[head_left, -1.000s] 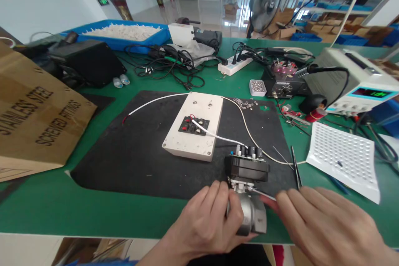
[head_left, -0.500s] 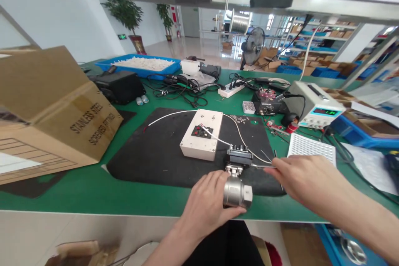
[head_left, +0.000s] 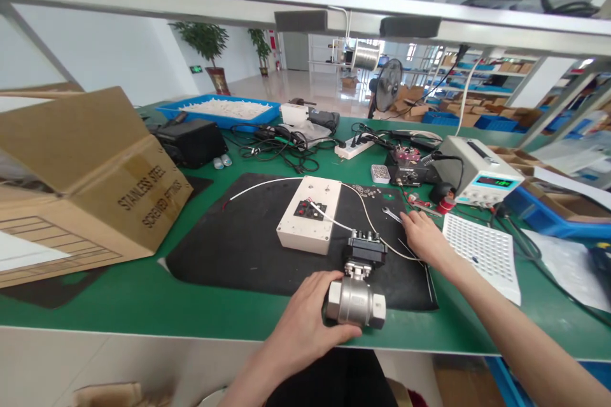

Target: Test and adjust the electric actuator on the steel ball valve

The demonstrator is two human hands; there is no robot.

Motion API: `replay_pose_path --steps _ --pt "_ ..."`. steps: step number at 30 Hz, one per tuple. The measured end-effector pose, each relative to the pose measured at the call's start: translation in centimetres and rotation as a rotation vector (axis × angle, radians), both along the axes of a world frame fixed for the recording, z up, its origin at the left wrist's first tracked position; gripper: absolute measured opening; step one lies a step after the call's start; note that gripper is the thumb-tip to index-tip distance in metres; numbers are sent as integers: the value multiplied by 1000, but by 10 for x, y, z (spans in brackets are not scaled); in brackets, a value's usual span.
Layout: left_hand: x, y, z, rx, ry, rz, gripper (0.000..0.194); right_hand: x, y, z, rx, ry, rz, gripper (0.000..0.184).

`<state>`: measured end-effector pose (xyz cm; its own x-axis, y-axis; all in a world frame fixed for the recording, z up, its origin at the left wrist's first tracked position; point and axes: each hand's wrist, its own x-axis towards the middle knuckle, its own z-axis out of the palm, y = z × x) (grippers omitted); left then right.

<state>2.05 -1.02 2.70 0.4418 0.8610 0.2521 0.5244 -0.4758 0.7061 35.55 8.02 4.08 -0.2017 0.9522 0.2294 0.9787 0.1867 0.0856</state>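
The left hand (head_left: 310, 310) clamps a silver, round-bodied metal valve (head_left: 354, 301) near the front edge of the green tabletop (head_left: 214, 313). Near the black mat's (head_left: 258, 235) right edge, the right hand (head_left: 422, 236) touches a slim silver wrench (head_left: 392, 214); whether it grips cannot be told.

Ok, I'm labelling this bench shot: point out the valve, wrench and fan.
Valve (head_left: 355, 303), head view: middle of its metal body.
Wrench (head_left: 393, 215), head view: its bare shaft.
Fan (head_left: 388, 84), head view: its round cage.
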Motion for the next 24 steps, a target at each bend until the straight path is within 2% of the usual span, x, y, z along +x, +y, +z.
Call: replay_pose_path --steps 2,4,7,9,11,14,17,21,24 --pt "2 -1 1 -5 -23 -17 74 -8 -18 4 54 74 -8 38" --pt "6 -4 4 -6 -32 -31 74 -22 -44 7 69 239 -29 40" --pt "15 -11 12 39 -23 -46 72 -48 -82 8 -226 994 -39 47" --pt "24 -18 17 89 -3 -66 69 -64 -98 7 -316 1234 -74 64" --pt "33 -24 20 140 12 -79 63 -74 -105 6 -305 1319 -168 78" --pt "44 -32 21 205 4 -60 57 -78 -103 8 -289 1455 -259 74" --pt "54 -30 22 272 -23 -12 59 -77 -93 18 -264 1618 -165 67" --pt "70 -10 23 462 -7 47 49 -82 -63 34 -264 1849 24 58" --pt "86 12 18 580 62 76 45 -83 -34 33 -345 2005 14 49"
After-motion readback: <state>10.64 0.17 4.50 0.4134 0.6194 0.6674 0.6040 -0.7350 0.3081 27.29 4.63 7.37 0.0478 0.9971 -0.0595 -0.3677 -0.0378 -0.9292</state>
